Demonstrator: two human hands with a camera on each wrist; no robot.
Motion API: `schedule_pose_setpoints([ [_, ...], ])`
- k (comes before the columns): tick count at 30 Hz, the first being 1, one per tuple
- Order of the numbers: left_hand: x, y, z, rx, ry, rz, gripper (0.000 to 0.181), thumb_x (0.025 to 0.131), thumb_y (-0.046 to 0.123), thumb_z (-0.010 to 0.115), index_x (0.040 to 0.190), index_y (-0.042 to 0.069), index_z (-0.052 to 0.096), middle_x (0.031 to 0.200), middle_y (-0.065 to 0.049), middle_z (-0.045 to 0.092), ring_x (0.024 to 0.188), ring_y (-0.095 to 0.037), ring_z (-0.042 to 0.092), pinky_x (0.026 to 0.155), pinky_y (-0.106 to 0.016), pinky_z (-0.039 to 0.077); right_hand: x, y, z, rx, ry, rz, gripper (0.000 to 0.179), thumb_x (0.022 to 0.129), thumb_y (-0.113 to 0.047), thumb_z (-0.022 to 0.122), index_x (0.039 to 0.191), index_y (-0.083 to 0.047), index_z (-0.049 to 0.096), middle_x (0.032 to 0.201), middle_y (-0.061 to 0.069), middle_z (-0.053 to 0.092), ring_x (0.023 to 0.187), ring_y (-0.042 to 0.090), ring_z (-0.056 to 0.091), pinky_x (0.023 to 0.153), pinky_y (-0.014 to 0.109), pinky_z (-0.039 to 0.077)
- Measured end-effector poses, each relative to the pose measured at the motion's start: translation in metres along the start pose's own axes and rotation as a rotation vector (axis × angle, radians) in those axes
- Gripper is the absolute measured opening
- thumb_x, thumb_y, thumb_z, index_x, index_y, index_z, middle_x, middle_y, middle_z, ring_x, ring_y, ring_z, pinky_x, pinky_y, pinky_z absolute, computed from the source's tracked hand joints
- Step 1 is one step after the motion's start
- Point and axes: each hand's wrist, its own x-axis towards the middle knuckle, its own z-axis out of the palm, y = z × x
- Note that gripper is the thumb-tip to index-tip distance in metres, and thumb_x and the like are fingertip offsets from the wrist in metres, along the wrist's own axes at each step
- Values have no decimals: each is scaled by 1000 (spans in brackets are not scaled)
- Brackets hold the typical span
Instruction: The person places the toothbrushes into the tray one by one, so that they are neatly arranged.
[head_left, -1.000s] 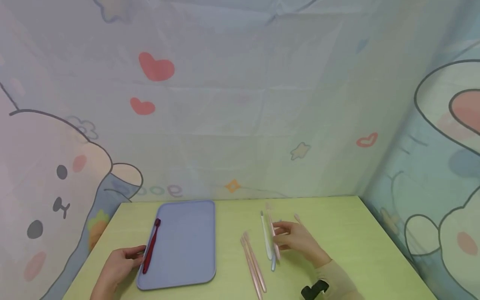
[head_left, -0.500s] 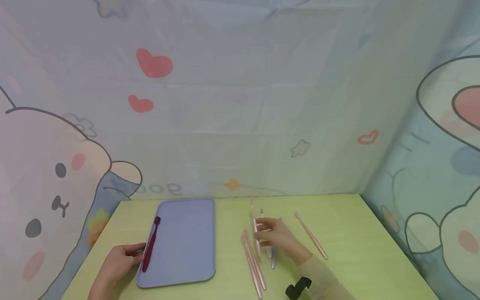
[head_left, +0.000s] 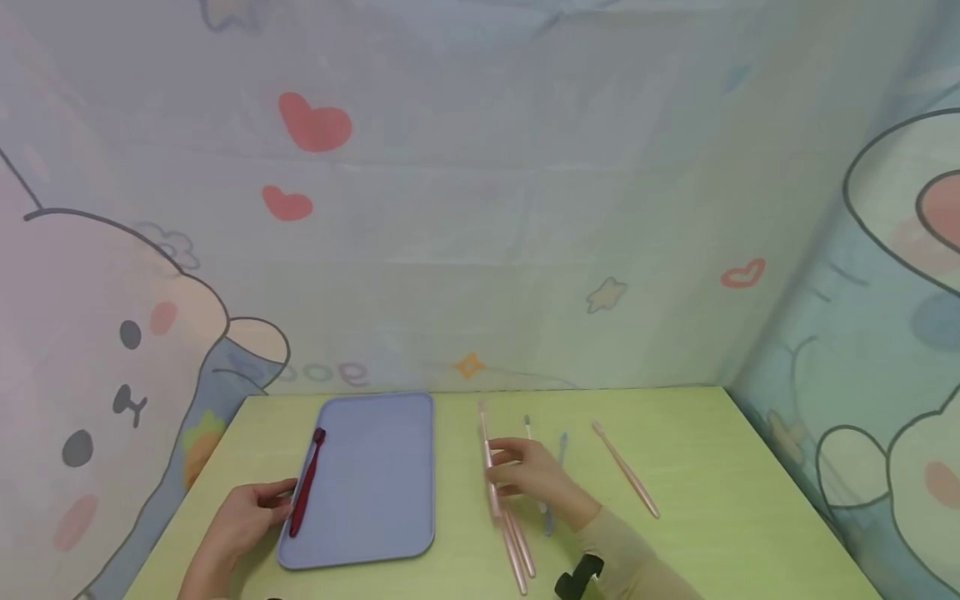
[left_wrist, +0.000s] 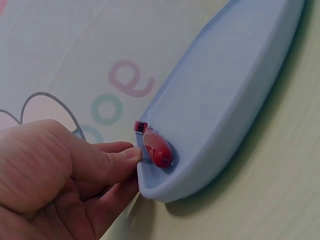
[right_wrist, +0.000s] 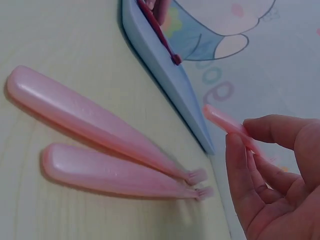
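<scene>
My right hand [head_left: 536, 477] pinches a pink toothbrush [head_left: 489, 467] between thumb and fingers, its head pointing to the back. In the right wrist view that toothbrush [right_wrist: 225, 120] is raised above the table. Two more pink toothbrushes [right_wrist: 90, 115] lie side by side near it. At the left, my left hand [head_left: 243, 517] holds the edge of a blue-grey tray [head_left: 375, 483]. Thumb and fingers grip the tray's rim [left_wrist: 150, 192] in the left wrist view. A dark red toothbrush [head_left: 307, 483] lies in the tray along its left side.
A white toothbrush [head_left: 528, 427] and a blue toothbrush [head_left: 563, 450] lie partly hidden behind the right hand. Farther right, another pink toothbrush [head_left: 626, 471] rests on the yellow-green table [head_left: 735, 500]. A printed curtain [head_left: 480, 208] stands behind the table.
My right hand has carried the pink toothbrush left, from beside the white one to above the two pink ones. The left hand still holds the tray's edge.
</scene>
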Motion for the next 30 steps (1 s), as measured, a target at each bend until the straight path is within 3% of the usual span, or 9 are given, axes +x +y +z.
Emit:
schedule_pose_setpoints([
  [10,0,-2,0,11,10,8,45,91,-4,79,134,-11,67,107,-20,78,101,-23,70,79,-20,48,11,-11,31,52,-27,6,63,91,0,75,149,10,52,122,23,69,94,25,73,81,39,63],
  [21,0,-7,0,0,23,2,45,90,-4,78,134,-9,69,104,-15,78,97,-14,67,79,-18,46,27,-2,67,111,-46,42,58,90,1,78,144,9,59,111,15,71,84,19,73,75,39,64],
  [30,-4,-7,2,-2,6,-16,44,91,-3,78,134,-8,70,109,-16,79,99,-14,68,79,-18,46,24,-2,93,117,-48,94,50,89,1,78,137,4,66,103,9,70,80,17,72,71,36,63],
])
